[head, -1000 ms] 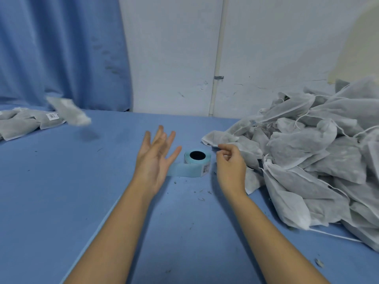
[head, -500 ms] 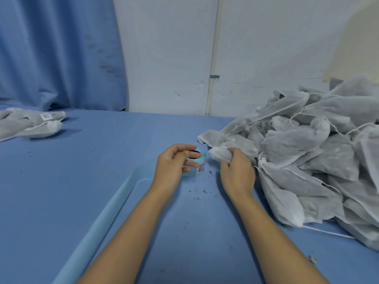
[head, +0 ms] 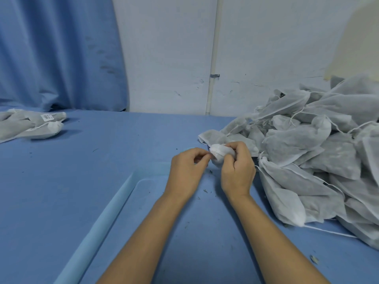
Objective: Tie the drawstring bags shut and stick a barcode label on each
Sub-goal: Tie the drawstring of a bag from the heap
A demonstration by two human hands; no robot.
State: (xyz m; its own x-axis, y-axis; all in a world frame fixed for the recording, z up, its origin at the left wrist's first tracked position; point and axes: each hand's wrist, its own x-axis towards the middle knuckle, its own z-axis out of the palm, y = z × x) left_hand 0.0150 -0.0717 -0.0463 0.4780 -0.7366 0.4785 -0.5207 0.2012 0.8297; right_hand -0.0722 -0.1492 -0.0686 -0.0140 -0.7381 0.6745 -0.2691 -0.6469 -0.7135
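Centrally, a small white drawstring bag (head: 222,154) is gripped by the right hand (head: 239,173), whose fingers are curled round its gathered neck. The bag's mouth is pinched by the left hand (head: 187,171), its fingers bent inward and its thumb set against the fingertips (whether the cord itself is caught cannot be told). Both hands are held over the blue table (head: 61,191), near its middle. At three o'clock from the hands, just beside them, a large pile of bags (head: 320,160) is heaped. A pale blue strip (head: 106,218) is laid from beside the left hand toward seven o'clock. At ten o'clock, well apart, finished bags (head: 26,128) are lying, one bearing a barcode label (head: 47,117).
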